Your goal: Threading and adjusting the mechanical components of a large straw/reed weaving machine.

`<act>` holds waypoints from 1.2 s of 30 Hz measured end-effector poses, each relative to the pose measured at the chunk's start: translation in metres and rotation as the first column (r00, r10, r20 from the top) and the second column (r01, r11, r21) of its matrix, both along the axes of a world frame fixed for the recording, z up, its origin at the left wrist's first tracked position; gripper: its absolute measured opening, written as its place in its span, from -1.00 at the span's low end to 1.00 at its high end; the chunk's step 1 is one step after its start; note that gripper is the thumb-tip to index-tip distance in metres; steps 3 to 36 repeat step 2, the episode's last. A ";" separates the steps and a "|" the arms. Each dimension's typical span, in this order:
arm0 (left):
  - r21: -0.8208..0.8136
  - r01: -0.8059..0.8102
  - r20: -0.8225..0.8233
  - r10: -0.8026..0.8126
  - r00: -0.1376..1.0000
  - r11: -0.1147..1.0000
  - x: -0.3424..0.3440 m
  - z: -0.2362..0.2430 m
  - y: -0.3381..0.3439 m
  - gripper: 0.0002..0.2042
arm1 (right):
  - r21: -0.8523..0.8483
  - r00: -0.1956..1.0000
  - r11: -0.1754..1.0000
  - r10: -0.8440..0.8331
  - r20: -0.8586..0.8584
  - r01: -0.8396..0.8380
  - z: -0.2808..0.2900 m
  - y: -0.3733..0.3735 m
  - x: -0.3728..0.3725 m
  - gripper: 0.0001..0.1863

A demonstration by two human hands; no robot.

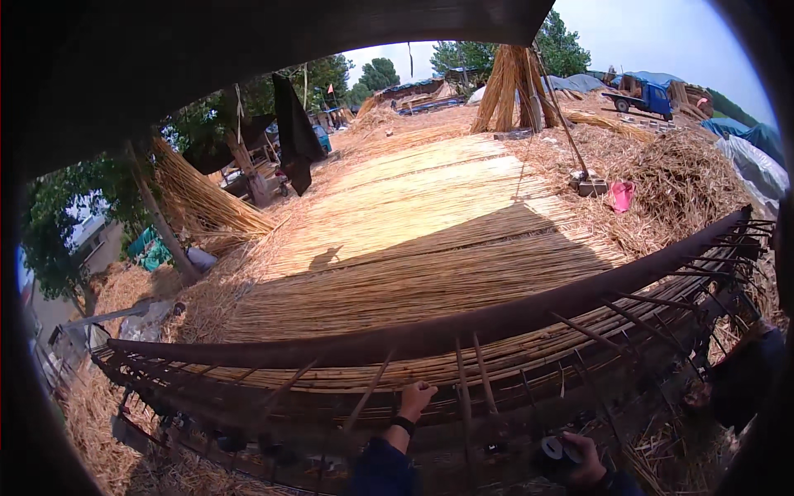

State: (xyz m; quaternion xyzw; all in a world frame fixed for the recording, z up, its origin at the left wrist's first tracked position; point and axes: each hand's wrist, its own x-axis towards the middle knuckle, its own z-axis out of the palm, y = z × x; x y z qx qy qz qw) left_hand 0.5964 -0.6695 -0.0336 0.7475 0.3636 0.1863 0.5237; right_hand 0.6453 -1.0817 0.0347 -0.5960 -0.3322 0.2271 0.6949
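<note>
My left hand (416, 401), with a dark band at the wrist, reaches up to the near edge of the reed mat (397, 285). Its fingers are pinched together beside the loose reeds (372, 379) under a long rusty pipe (430, 337); anything between the fingertips is too small to make out. At the lower right, my right hand (587, 461) is wrapped round a dark roundish object (557, 453) with a pale ring on its end. Thin rods (463, 388) stick out from the pipe near both hands.
A person in dark sleeves (748, 372) works at the frame's right end. Beyond the mat stand upright reed bundles (514, 91), a straw heap (686, 182), a pink bag (621, 196) and a blue truck (649, 99). More reeds (207, 194) lean at left; a dark canopy (248, 66) hangs overhead.
</note>
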 end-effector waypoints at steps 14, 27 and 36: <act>0.258 0.001 -0.117 0.030 0.993 0.966 0.007 -0.007 0.023 -0.78 | 0.166 0.467 0.983 0.181 -0.866 -0.073 -0.030 0.006 0.034 -0.47; 0.258 0.001 -0.117 0.030 0.993 0.966 0.007 -0.007 0.023 -0.78 | 0.166 0.467 0.983 0.181 -0.866 -0.073 -0.030 0.006 0.034 -0.47; 0.258 0.001 -0.117 0.030 0.993 0.966 0.007 -0.007 0.023 -0.78 | 0.166 0.467 0.983 0.181 -0.866 -0.073 -0.030 0.006 0.034 -0.47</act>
